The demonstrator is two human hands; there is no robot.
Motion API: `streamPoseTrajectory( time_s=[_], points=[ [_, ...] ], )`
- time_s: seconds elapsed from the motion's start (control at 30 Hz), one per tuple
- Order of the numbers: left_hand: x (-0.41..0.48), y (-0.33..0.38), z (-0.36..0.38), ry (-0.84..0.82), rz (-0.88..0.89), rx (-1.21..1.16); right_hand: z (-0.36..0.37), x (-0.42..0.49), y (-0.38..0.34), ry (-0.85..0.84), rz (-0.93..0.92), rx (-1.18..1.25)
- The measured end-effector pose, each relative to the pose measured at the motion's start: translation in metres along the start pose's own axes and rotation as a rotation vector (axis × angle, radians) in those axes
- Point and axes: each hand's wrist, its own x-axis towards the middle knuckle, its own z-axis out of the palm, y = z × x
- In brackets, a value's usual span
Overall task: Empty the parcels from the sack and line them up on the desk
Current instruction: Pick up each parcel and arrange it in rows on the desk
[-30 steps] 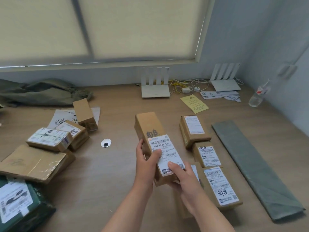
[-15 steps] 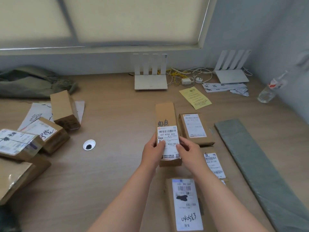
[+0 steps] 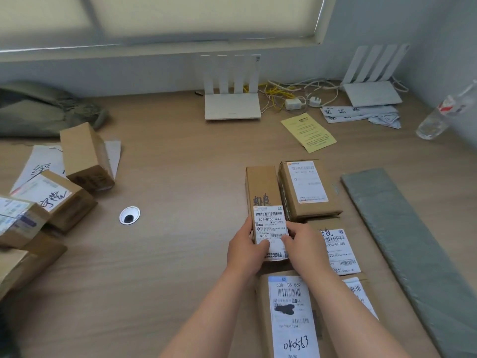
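Both forearms reach in from the bottom edge and meet over the middle of the table [image 3: 180,177], wrists close together and palms turned in toward each other. The left hand [image 3: 245,251] holds the near left corner of a narrow cardboard parcel [image 3: 262,187], its fingers [image 3: 245,233] curled down the left side and the thumb lying across the white shipping label [image 3: 269,226]. The right hand [image 3: 302,249] mirrors it on the near right corner, with its thumb on the label and its fingers [image 3: 294,232] tucked down the right side, so both hands are closed on the same box. The parcel lies flat with its label up. Its long axis runs away from the person toward the window wall, and the labelled end is nearest the hands. It sits just beside a wider labelled box [image 3: 307,189] on its right, their long sides parallel and almost touching. Another labelled box [image 3: 338,249] is partly hidden behind the right hand, and a long one marked 530-D5 069 [image 3: 289,313] lies just before the hands in line with the held parcel. More boxes [image 3: 85,156] are heaped at the left, near the crumpled green sack [image 3: 38,109] at the back.
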Motion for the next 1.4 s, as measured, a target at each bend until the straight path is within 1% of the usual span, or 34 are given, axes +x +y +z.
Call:
streamPoseTrajectory(
  time_s=[0.2,0.33,0.47,0.57,0.63,0.7,0.83,0.93,1.03,1.17,1.4],
  points=[
    [-0.003,0.003,0.011,-0.033,0.013,0.012,-0.007,-0.004,0.004,0.117,-0.002,-0.165],
    [-0.003,0.006,0.015,-0.035,0.025,0.042,-0.007,-0.008,0.008,0.128,-0.001,-0.180],
    [-0.010,0.011,0.016,-0.056,0.033,0.086,-0.009,-0.015,0.009,0.121,-0.007,-0.138],
    [-0.024,0.019,0.009,-0.055,0.054,0.092,-0.014,-0.030,0.004,0.159,-0.067,-0.017],
    [-0.036,0.019,0.000,-0.020,0.047,0.050,-0.020,-0.045,-0.004,0.208,-0.104,0.125],
    [-0.049,0.016,-0.012,0.011,0.065,0.010,-0.024,-0.062,-0.015,0.215,-0.081,0.303],
    [-0.082,0.014,-0.042,0.057,0.163,-0.085,-0.026,-0.098,-0.044,0.101,0.024,0.740],
    [-0.110,0.014,-0.066,0.088,0.203,-0.136,-0.023,-0.125,-0.067,0.049,0.045,0.915],
    [-0.135,0.014,-0.092,0.115,0.216,-0.178,-0.015,-0.150,-0.086,0.020,0.040,0.950],
    [-0.169,0.007,-0.128,0.106,0.220,-0.185,-0.001,-0.181,-0.114,0.021,0.015,0.965],
    [-0.225,-0.021,-0.206,0.146,0.241,-0.209,0.040,-0.239,-0.171,-0.007,-0.030,0.962]
  ],
)
